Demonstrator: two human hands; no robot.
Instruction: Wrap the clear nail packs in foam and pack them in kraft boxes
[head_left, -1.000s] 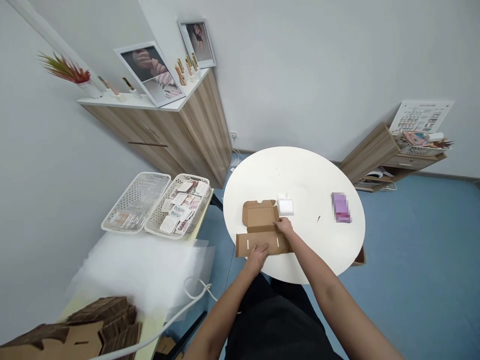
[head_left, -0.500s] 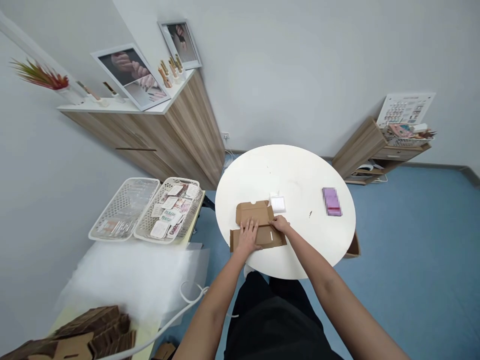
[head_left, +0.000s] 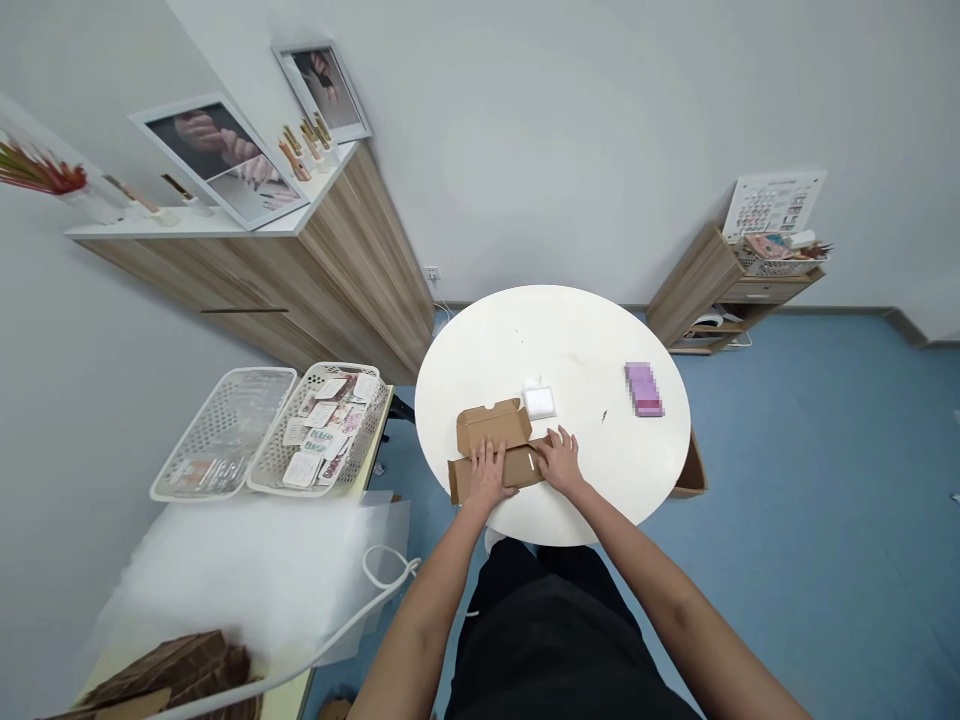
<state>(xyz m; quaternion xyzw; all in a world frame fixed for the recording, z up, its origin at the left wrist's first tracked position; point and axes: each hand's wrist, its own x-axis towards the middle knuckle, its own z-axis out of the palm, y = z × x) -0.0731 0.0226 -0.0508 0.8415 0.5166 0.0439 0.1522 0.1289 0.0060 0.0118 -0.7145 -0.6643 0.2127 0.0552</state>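
Observation:
A brown cardboard box [head_left: 493, 424], unfolded, lies on the round white table [head_left: 600, 330] near its front left edge. My left hand [head_left: 489, 474] rests on the lower part of the cardboard, fingers apart and pointing forward. On the right end of the cardboard lies my right hand [head_left: 561, 460], its fingers spread over the side flap. Just beyond the cardboard sits a small white square item [head_left: 538, 402]. A purple packet [head_left: 644, 389], partly pixelated, is at the table's right side.
At the left, a side table [head_left: 289, 690] holds two white baskets [head_left: 225, 430] [head_left: 319, 430], translucent sheets [head_left: 255, 560] and folded brown cardboard [head_left: 172, 670]. A white cable [head_left: 330, 650] crosses there. A wooden cabinet [head_left: 360, 260] and a shelf [head_left: 694, 285] stand behind.
My right hand has opened from a pinch at the flap and now lies spread over the cardboard's right end. The camera view has shifted slightly to the right.

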